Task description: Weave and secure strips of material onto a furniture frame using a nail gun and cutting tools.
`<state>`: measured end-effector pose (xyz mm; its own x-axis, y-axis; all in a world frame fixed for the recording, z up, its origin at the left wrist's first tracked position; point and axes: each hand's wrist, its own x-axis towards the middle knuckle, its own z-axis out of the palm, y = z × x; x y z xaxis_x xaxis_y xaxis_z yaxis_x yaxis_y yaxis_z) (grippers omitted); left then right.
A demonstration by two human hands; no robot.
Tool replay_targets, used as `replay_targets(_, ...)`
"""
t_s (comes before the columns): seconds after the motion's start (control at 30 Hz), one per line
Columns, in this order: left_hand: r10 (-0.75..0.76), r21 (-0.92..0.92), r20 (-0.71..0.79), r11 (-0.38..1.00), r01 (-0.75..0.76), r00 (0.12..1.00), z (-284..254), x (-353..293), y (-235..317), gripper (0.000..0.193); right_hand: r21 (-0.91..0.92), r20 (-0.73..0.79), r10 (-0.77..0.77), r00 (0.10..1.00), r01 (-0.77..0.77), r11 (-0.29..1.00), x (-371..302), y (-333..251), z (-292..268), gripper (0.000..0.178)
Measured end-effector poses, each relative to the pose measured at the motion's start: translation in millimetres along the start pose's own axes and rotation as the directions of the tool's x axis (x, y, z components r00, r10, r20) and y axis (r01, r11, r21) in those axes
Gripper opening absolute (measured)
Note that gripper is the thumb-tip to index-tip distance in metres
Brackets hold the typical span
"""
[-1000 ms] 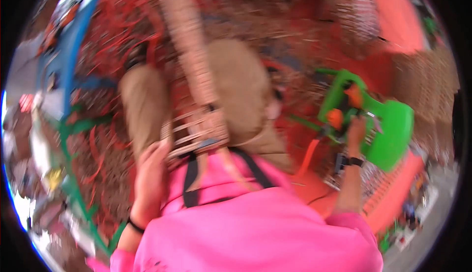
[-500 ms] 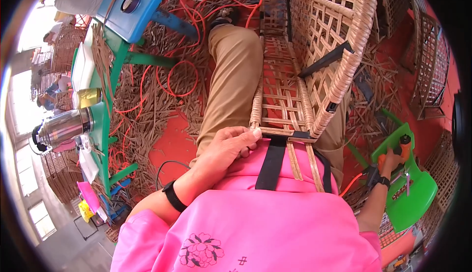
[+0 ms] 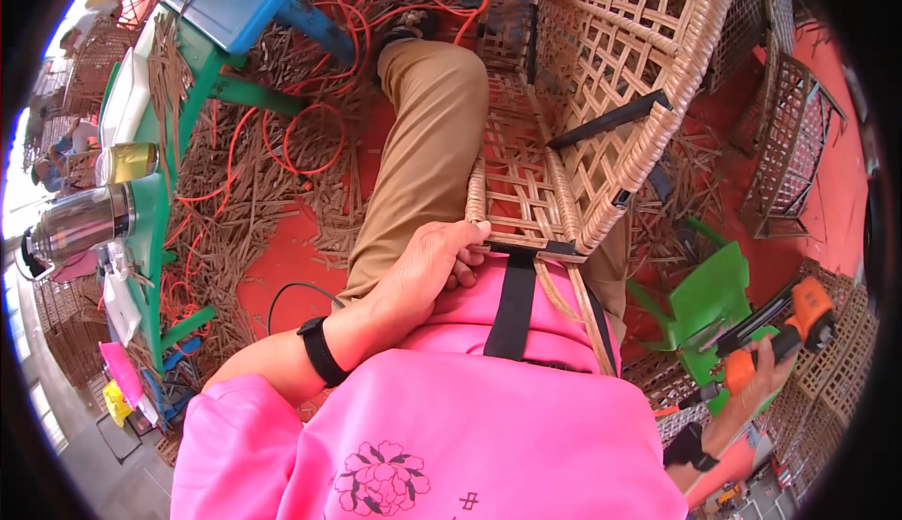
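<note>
Red strip-littered floor [image 3: 277, 274], left hand [image 3: 432, 262] pinching wicker frame [image 3: 628, 30], right hand [image 3: 754, 387] gripping orange tool [image 3: 810, 310]

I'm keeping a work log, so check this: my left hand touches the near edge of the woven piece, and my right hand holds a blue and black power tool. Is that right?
Not quite: the power tool in your right hand is orange and black, not blue, as the head view shows. Your left hand does touch the woven piece's near edge.
</note>
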<state>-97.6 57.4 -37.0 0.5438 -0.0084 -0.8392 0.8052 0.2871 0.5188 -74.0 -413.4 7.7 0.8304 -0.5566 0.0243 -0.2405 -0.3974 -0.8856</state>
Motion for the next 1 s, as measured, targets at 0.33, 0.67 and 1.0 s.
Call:
replay_targets(0.33,0.079,0.019,0.044,0.997,-0.08,0.996,-7.3,9.3,-9.1,0.041,0.025,0.778,0.065,0.625,-0.134,0.991,-56.6,-183.7,101.2,0.064)
replay_targets(0.67,0.056,0.103,0.294,0.991,-0.089,0.954,-24.9,10.1,-5.3,0.046,-0.52,0.846,0.53,0.058,-0.124,0.845,-46.1,-212.8,211.4,0.052)
replay_targets(1.0,0.203,0.162,0.185,0.959,-0.233,0.962,-20.6,14.2,-17.0,0.051,-0.646,0.762,0.642,-0.081,-0.158,0.747,-43.4,-218.0,240.4,0.061)
